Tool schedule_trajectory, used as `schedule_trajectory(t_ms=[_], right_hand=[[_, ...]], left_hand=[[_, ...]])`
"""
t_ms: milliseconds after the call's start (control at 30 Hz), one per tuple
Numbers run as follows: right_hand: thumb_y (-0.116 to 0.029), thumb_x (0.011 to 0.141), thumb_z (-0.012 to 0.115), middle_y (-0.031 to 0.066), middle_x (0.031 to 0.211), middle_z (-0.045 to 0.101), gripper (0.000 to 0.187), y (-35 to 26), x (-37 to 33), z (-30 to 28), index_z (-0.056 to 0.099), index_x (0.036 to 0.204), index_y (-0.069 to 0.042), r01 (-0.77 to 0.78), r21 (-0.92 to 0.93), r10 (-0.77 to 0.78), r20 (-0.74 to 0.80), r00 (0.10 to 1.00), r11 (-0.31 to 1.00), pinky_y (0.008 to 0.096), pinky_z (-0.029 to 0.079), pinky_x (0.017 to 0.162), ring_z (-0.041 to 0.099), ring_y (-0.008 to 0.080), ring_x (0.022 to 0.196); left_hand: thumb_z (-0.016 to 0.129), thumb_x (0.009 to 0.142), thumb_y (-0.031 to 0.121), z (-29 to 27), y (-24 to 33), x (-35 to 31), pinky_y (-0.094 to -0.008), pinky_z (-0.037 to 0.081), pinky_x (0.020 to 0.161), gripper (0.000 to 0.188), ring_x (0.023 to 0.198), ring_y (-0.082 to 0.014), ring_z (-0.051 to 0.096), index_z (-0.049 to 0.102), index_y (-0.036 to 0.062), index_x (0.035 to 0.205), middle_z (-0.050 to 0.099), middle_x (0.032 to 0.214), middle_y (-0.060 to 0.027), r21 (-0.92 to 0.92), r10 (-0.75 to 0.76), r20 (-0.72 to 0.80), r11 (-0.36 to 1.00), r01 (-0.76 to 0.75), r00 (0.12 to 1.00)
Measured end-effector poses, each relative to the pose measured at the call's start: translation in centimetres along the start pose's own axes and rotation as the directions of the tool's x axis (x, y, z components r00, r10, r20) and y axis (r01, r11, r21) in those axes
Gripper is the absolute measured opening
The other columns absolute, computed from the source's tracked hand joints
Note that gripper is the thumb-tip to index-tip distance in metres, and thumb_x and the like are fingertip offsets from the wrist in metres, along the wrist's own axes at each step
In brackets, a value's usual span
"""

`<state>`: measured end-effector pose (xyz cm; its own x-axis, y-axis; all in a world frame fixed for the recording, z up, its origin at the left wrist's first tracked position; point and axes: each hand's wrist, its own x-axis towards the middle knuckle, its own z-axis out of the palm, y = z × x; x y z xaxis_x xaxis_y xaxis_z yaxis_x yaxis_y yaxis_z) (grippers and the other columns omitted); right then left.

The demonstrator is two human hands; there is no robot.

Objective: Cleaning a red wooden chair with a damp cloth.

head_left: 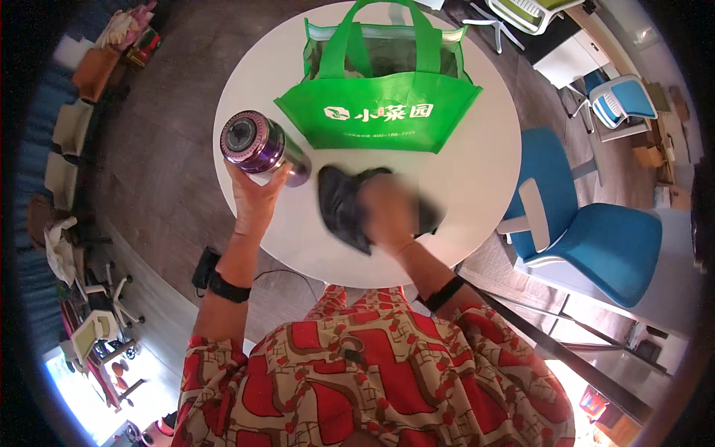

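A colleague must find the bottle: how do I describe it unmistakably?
On the round white table stands a green bag. By its lower-left corner, the left hand holds the bottle. It alone is purple and cylindrical, unlike the bag or the blurred dark item nearby.

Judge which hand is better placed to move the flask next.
Probably the left hand: it holds the flask near the green bag, while the blurred right hand is at the black bundle.

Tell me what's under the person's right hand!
Under the right hand is a dark, soft-looking thing, blurred, on the white table. The hand covers part of it, and it covers the table below, so I can't see what's there.
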<state>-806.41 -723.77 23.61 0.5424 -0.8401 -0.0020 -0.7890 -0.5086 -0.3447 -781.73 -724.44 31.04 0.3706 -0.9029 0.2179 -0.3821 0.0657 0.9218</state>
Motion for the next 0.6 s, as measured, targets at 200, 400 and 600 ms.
schedule_trajectory(t_ms=[200,400,600], right_hand=[[-0.005,0.057,0.063,0.0028,0.12,0.055,0.043,-2.0,-6.4,2.0,0.062,0.099,-0.016,0.429,0.399,-0.465,-0.007,0.885,0.81,0.0523,0.027,0.106,0.044,0.0243,0.122],[-0.01,0.053,0.065,0.0039,0.12,0.055,0.044,5.3,-10.1,-1.7,0.062,0.097,-0.016,0.101,0.171,-0.079,-0.133,0.988,0.98,0.0505,0.031,0.103,0.043,0.0289,0.122],[-0.012,0.065,0.054,0.0102,0.126,0.052,0.043,12.4,-9.6,-1.7,0.059,0.108,-0.011,-0.448,0.021,0.404,-0.471,0.784,0.894,0.0498,0.026,0.104,0.041,0.0337,0.123]], left_hand=[[0.075,0.071,0.0,-1.0,-3.2,-0.3,-0.0357,0.034,0.102,0.081,0.116,-0.0202,0.045,0.025,0.0038,0.134,0.042,0.129,-0.0118,-0.001,0.05,-0.04,0.999,-0.05,0.998],[0.081,0.068,0.017,-0.8,-1.5,-0.4,-0.0333,0.042,0.091,0.083,0.104,-0.021,0.051,0.027,0.0017,0.129,0.046,0.119,-0.0126,0.014,0.082,-0.008,0.997,-0.082,0.997],[0.082,0.068,0.019,-1.1,-2.2,-0.1,-0.036,0.039,0.098,0.091,0.114,-0.0249,0.046,0.023,0.0002,0.134,0.043,0.124,-0.0161,0.045,0.111,0.028,0.993,-0.112,0.993]])
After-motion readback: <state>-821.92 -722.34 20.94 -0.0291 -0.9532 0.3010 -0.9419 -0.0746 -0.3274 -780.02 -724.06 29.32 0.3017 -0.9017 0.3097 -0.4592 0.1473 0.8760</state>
